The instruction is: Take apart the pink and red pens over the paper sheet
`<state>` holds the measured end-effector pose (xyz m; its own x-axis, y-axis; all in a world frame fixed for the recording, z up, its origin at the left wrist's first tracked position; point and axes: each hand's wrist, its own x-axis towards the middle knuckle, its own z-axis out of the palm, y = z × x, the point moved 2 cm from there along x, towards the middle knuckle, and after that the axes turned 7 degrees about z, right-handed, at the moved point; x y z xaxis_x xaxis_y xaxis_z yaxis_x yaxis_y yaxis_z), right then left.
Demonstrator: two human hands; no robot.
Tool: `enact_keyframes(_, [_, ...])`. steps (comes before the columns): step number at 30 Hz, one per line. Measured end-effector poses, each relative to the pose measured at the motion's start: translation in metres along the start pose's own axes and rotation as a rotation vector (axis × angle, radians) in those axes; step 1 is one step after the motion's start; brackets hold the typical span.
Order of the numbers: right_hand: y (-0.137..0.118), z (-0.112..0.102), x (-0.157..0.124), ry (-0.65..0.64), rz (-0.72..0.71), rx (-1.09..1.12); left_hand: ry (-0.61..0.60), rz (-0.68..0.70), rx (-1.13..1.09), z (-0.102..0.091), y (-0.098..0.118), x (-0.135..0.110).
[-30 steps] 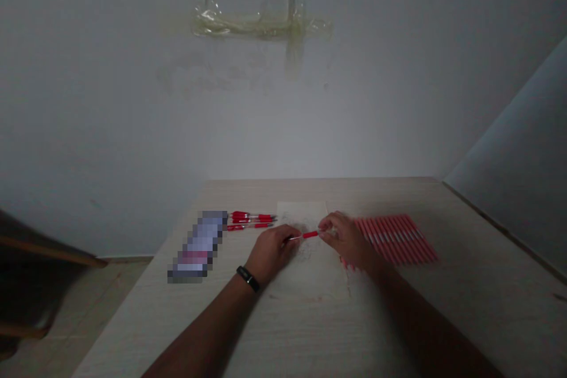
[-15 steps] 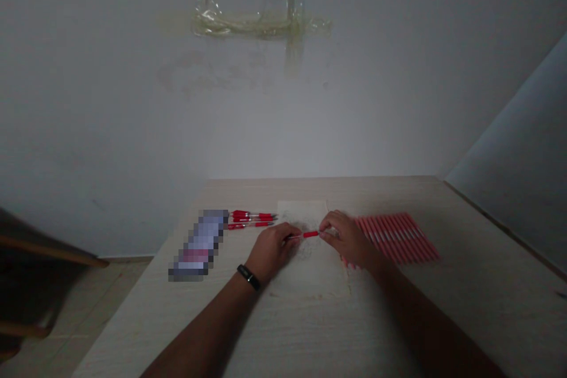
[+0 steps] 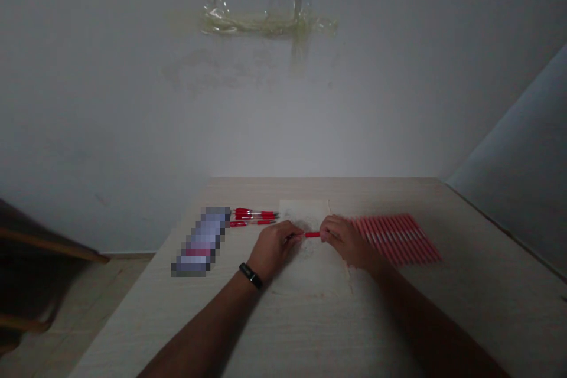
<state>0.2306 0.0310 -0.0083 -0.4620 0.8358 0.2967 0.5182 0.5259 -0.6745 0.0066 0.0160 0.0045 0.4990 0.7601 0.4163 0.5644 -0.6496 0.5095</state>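
A red pen lies level between my two hands, above a pale, smudged sheet on the table. My left hand, with a black band on its wrist, pinches the pen's left part. The fingers of my right hand are closed round its right end and hide the tip. Left of the sheet lie several red pens with clear barrels. To the right, close by my right hand, several red pens form a neat slanted row.
A pixelated blue-and-white item lies at the table's left side. The wooden table meets a grey wall bearing yellowed tape. Dark furniture with wooden bars stands on the floor at the left.
My right fingers have curled further over the pen's right end, and my left fingers cover more of its clear part. The view has shifted slightly.
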Motion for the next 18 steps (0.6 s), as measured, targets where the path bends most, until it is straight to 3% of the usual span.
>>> enact_keyframes(10, [-0.003,0.009,0.000,-0.008,0.157,0.169,0.079,0.045,0.028,-0.004,0.002,-0.002])
enact_keyframes(18, [-0.019,-0.010,0.000,0.246,0.191,0.081,0.089,-0.053,-0.048,0.003,0.005,0.001])
